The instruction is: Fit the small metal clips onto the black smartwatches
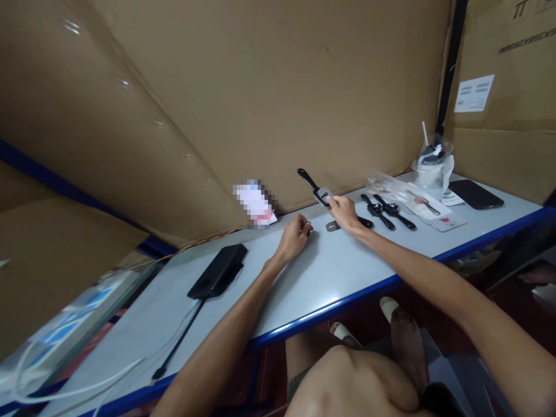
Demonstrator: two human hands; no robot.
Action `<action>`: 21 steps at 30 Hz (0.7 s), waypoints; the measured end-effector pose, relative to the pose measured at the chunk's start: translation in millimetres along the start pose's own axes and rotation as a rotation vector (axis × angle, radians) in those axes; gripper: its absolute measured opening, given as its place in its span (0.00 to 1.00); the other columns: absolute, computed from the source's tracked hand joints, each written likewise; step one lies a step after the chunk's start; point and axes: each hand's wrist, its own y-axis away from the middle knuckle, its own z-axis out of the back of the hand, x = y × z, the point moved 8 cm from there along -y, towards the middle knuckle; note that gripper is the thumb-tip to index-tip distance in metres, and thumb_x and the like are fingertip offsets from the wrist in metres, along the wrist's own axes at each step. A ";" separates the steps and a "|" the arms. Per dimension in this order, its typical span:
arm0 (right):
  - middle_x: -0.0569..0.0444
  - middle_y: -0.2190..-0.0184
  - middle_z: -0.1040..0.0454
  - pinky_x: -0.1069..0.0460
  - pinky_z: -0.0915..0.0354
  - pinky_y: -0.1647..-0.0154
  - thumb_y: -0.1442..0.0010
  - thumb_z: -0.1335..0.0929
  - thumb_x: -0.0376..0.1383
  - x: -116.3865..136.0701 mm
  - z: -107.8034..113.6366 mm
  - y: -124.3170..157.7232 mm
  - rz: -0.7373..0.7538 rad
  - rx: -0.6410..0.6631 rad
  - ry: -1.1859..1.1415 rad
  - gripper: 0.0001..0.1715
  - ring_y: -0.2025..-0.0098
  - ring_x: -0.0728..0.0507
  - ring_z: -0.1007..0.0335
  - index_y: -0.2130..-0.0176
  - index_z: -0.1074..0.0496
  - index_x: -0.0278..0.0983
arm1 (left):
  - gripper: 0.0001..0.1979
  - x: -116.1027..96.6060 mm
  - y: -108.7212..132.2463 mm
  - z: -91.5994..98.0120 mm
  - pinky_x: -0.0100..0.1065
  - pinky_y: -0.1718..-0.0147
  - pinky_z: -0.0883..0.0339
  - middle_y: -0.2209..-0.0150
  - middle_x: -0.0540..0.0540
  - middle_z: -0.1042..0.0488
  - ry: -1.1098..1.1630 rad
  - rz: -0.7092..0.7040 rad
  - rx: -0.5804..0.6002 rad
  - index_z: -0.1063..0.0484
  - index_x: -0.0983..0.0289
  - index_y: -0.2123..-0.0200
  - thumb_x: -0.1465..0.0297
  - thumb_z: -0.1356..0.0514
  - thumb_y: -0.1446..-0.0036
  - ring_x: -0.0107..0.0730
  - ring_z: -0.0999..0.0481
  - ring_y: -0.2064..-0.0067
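My right hand (344, 213) is closed around a black-handled spokeshave (307, 178), lifted above the table and tilted, its grey metal blade plate under my thumb. A black handle end (365, 222) shows beyond that hand; whether it is the same tool's, I cannot tell. Below lies a flat dark metal plate (333, 226). My left hand (296, 233) rests near the table surface, fingers pinched together around a small dark thing too hidden to name. Two more black spokeshaves (377, 212) lie side by side right of my right hand.
Clear plastic packaging with a printed card (434, 211) and a black phone (476, 194) are on the right, near a bagged cup (431, 165) with a straw. A blurred-out screen (255, 202) leans on the cardboard wall (260, 104). A black device (219, 271) with a cable sits left.
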 end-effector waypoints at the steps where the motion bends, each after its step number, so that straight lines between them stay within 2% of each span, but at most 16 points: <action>1: 0.54 0.78 0.26 0.54 0.41 0.67 0.31 0.38 0.39 0.4 0.4 0.3 -0.004 -0.002 0.000 0.24 0.68 0.45 0.28 0.79 0.34 0.38 | 0.07 -0.1 0.1 1.1 0.30 0.71 0.41 0.72 0.52 0.24 0.063 0.023 -0.006 0.37 0.60 0.68 0.67 0.41 0.43 0.31 0.30 0.72; 5: 0.54 0.77 0.26 0.54 0.41 0.67 0.31 0.38 0.39 2.3 -0.5 2.2 -0.020 0.006 -0.014 0.24 0.69 0.45 0.28 0.78 0.33 0.38 | 0.11 4.9 0.5 -0.4 0.26 0.81 0.47 0.77 0.48 0.27 0.324 0.219 0.024 0.41 0.59 0.67 0.64 0.39 0.47 0.26 0.34 0.81; 9: 0.54 0.76 0.25 0.54 0.41 0.67 0.32 0.37 0.39 2.8 -2.3 3.8 -0.024 0.009 -0.036 0.24 0.68 0.45 0.28 0.79 0.34 0.38 | 0.13 9.8 3.2 -4.9 0.23 0.86 0.61 0.79 0.45 0.31 0.606 0.391 0.076 0.41 0.60 0.69 0.66 0.38 0.53 0.18 0.45 0.86; 11: 0.54 0.77 0.26 0.54 0.40 0.67 0.32 0.37 0.39 1.7 -3.1 4.1 -0.030 0.007 -0.037 0.24 0.68 0.45 0.27 0.79 0.34 0.38 | 0.12 12.4 5.2 -8.3 0.22 0.87 0.64 0.80 0.44 0.35 0.709 0.449 0.122 0.41 0.60 0.71 0.69 0.37 0.55 0.15 0.50 0.86; 16: 0.55 0.79 0.28 0.54 0.41 0.69 0.32 0.38 0.39 1.6 -6.4 3.9 -0.002 0.021 -0.013 0.23 0.70 0.45 0.29 0.79 0.34 0.38 | 0.15 19.7 9.7 -14.4 0.21 0.88 0.64 0.82 0.40 0.50 0.869 0.563 0.171 0.46 0.60 0.76 0.75 0.38 0.57 0.14 0.55 0.86; 21: 0.53 0.77 0.26 0.53 0.40 0.70 0.33 0.37 0.38 -3.5 -11.4 3.0 -0.011 0.029 -0.010 0.24 0.72 0.45 0.30 0.80 0.36 0.38 | 0.14 17.0 10.0 -16.7 0.21 0.89 0.59 0.80 0.42 0.47 0.955 0.610 0.186 0.43 0.61 0.74 0.69 0.37 0.49 0.16 0.51 0.84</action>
